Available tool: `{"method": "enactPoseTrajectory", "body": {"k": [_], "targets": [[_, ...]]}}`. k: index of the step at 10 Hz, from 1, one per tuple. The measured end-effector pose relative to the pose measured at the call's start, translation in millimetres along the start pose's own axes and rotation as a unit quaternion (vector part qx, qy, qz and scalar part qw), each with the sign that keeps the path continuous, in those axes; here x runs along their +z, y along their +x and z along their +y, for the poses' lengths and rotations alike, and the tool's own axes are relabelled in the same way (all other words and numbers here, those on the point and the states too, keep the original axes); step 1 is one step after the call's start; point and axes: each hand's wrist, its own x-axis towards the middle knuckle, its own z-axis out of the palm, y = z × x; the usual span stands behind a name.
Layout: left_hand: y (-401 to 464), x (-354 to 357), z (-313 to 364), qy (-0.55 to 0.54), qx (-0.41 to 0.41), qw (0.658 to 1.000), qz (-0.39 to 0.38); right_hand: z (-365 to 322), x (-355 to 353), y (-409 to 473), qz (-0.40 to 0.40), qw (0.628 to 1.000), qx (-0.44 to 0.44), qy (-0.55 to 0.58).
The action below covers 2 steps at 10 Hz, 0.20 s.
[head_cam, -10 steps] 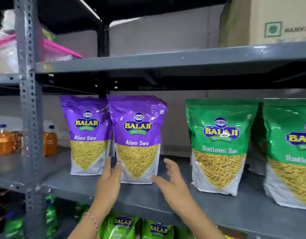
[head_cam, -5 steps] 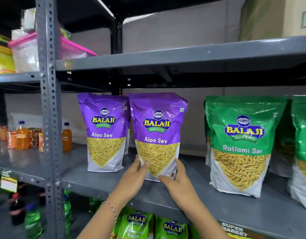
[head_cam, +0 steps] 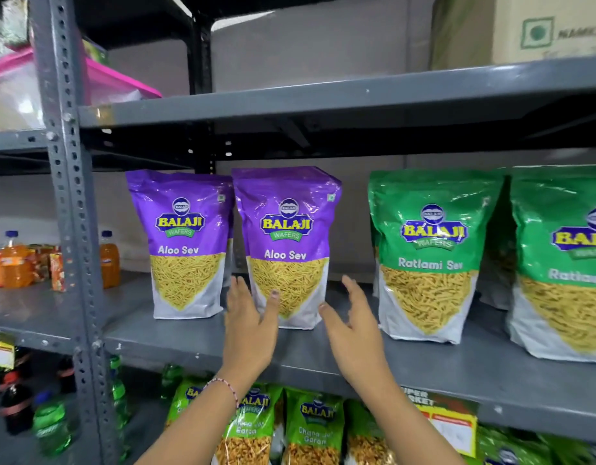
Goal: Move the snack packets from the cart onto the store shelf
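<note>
Two purple Aloo Sev packets stand upright on the grey shelf: one on the left, one in the middle. My left hand is open at the middle packet's lower left corner, its thumb tip over the packet's front. My right hand is open just right of that packet's base, apart from it. Two green Ratlami Sev packets stand further right, one nearer the purple ones and one at the frame edge. The cart is out of view.
A grey perforated upright stands at the left. Orange drink bottles sit on the neighbouring shelf. Green Chana Jor Garam packets fill the shelf below. A cardboard box and a pink-lidded tub rest on the upper shelf.
Both hands held the middle purple packet's base half a second ago. They have let go and opened, and the packet now stands on its own.
</note>
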Motion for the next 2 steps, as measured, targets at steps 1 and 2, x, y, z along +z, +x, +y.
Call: {"method": "enactPoseTrajectory", "body": {"k": [1, 2], "targets": [[-11, 10, 19, 0.082, 0.157, 0.983, 0.05, -5, -39, -2, 0.083, 0.981, -0.151, -0.09], [-12, 22, 77, 0.116, 0.301, 0.945, 0.057, -16, -88, 20, 0.169, 0.916, -0.262, -0.25]]}}
